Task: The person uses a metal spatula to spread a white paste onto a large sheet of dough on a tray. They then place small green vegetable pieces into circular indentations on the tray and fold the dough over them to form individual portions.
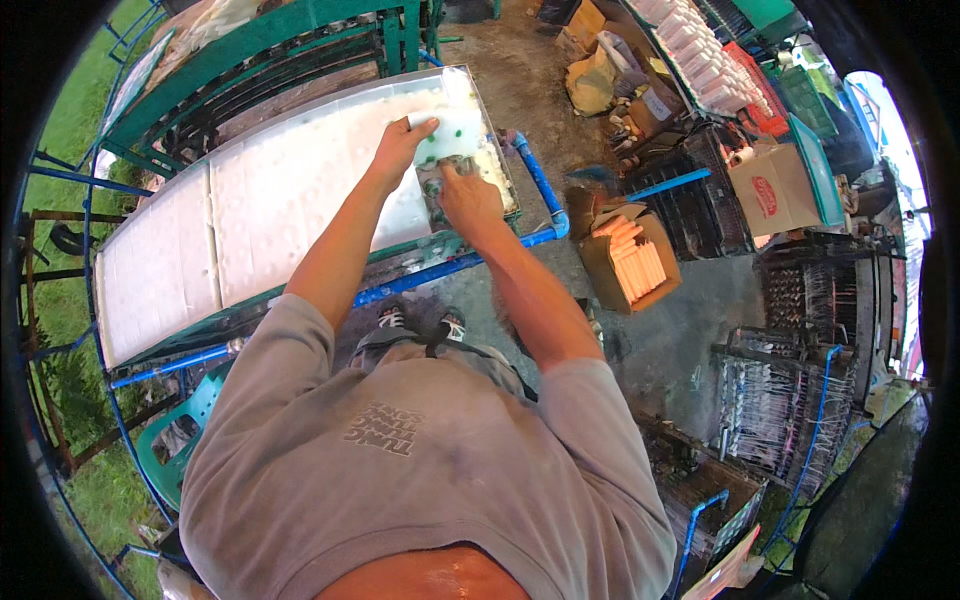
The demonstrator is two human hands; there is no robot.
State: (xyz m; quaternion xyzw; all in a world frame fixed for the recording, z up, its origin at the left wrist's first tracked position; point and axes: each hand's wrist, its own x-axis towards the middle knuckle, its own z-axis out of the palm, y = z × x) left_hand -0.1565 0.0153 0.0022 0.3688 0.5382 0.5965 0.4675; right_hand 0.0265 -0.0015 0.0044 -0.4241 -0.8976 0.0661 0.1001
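Observation:
A long white wax-like slab (pixel 290 180) covers the top of a table-like machine with a green and blue frame. At its right end my left hand (pixel 398 155) grips a pale piece with green spots (pixel 450 128), thumb on top and the other fingers mostly hidden. Just to the right and nearer me, my right hand (pixel 472 203) is closed over a grey-green, uncovered patch (pixel 433 195) beside the slab. Its fingertips are hidden, and what they hold cannot be made out.
Blue pipes (pixel 540 185) border the machine's right end and near side. A cardboard box of orange candles (pixel 638 268) stands on the floor to the right. White candles (pixel 700 55) fill a rack farther back. A green plastic chair (pixel 165 440) is at my left, and wick-strung racks (pixel 780 400) stand at right.

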